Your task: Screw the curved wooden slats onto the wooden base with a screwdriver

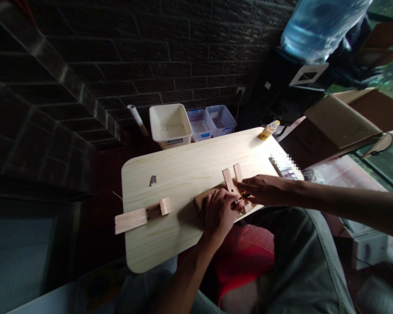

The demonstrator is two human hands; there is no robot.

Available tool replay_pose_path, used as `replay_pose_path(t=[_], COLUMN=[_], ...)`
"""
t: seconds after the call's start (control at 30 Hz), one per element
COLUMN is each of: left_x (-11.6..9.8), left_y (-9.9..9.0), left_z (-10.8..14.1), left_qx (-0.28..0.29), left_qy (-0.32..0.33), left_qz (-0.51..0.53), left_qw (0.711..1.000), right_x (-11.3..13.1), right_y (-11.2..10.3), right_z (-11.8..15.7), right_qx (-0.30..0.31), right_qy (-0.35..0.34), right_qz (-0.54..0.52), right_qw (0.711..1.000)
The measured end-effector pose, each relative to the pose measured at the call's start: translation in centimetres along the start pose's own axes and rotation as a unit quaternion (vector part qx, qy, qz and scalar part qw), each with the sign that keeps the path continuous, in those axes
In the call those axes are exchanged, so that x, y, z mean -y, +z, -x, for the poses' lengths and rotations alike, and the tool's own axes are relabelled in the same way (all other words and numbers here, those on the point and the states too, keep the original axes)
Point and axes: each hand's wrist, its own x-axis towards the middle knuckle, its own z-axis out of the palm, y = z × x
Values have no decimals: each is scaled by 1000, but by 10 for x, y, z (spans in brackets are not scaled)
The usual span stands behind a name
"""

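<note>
My left hand (220, 210) rests on a wooden piece (201, 199) near the table's front edge, its fingers bent round small parts too hidden to name. Beside it, my right hand (253, 188) is closed round a small tool with a yellow and black part (245, 195) and a metal tip showing between the hands. Two narrow wooden strips (228, 179) stick out behind the hands. Several dark screws (153, 179) lie in a small pile at the left of the table. A long wooden piece with a block (134, 220) overhangs the table's left edge.
On the pale table (183, 163), a bottle with a yellow cap (269, 130) stands at the far right corner. A flat dark item (286, 171) lies at the right edge. Behind are a white bin (170, 124) and clear boxes (221, 118); a cardboard box (343, 122) is at right.
</note>
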Motion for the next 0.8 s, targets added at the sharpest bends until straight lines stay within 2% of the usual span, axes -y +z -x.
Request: replay_pose_path(t=[0.27,0.47,0.63,0.8], left_x=[0,0,0,0], left_y=[-1,-2,-1,1], left_z=[0,0,0,0], left_qx=[-3,-4,-8,-13], left_qy=[10,12,12,14], left_qz=[2,3,3,3], left_qw=[1000,1000,1000,1000], right_x=[-5,-4,0,0], right_y=[-11,-7,-6,-15], right_z=[4,6,6,7], right_qx=[57,70,65,82], right_qy=[38,56,51,33], right_qz=[6,5,14,24], right_qw=[998,996,997,996])
